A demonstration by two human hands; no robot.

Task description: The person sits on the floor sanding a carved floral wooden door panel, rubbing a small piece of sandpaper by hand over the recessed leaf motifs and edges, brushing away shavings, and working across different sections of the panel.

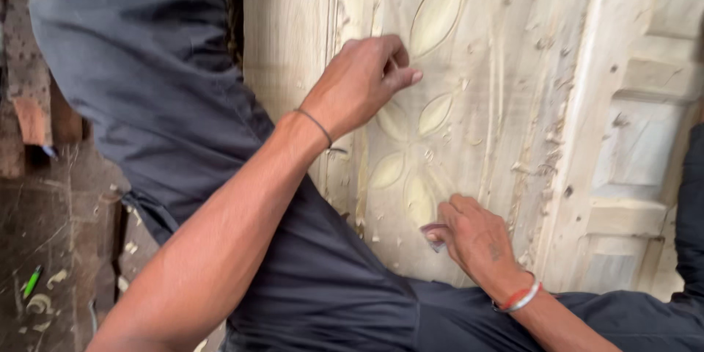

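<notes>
Left hand (363,81): in the upper middle of the frame, fingers curled into a loose closed grip, knuckles and fingertips pressed against the carved wooden panel (469,103); whether anything sits inside the curl cannot be told. A thin dark band circles its wrist.
Right hand (477,238): lower middle of the frame, its grip closed on a small piece of sandpaper (433,233), held flat against the panel just below the carving.
Carved wooden panel: pale, unfinished wood filling the middle and right of the frame, with raised mouldings and square recesses along the right edge.
Petal carving (411,154): a flower of leaf-shaped hollows between the two hands, a larger leaf shape above it.
Bangles (522,298): red and white, on the right wrist.
Dark clothing (147,66): covers the upper left and bottom of the frame.
Floor (51,249): lower left, dark, littered with wood chips and a small green object (31,281).
</notes>
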